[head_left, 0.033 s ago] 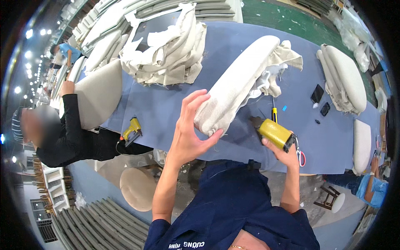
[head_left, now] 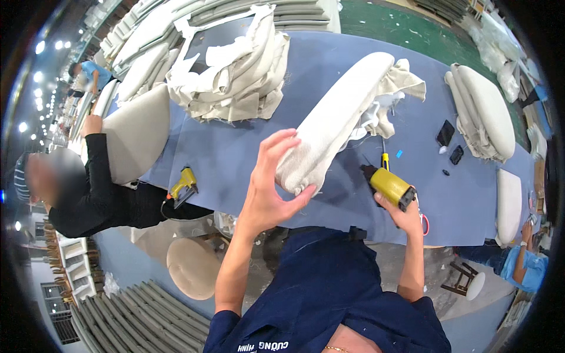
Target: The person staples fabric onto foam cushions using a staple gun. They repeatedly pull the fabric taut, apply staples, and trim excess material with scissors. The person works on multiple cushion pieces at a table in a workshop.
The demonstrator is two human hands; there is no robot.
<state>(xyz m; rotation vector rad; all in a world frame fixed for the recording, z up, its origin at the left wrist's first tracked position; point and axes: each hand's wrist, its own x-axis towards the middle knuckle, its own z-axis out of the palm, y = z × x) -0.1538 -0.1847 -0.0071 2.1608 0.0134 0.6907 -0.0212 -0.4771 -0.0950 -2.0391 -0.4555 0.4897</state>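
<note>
Cream cushion (head_left: 338,120), yellow stapler (head_left: 389,186) in hands (head_left: 263,197) (head_left: 404,215)

The left forearm (head_left: 231,273), bare, rises from the lower edge and leans inward toward the wrist (head_left: 246,228), where the left hand (head_left: 268,182) bends a little to the right. Its fingers (head_left: 279,141) reach up and over, slightly curved, while the left thumb (head_left: 299,201) stretches rightward beneath them, making a wide C-shaped grip. The right forearm (head_left: 412,267), also bare, stands almost upright. The right hand (head_left: 405,216) sits lower than the left, clasped, with the right thumb (head_left: 385,204) angled up and leftward; its other fingers are mostly hidden.
</note>
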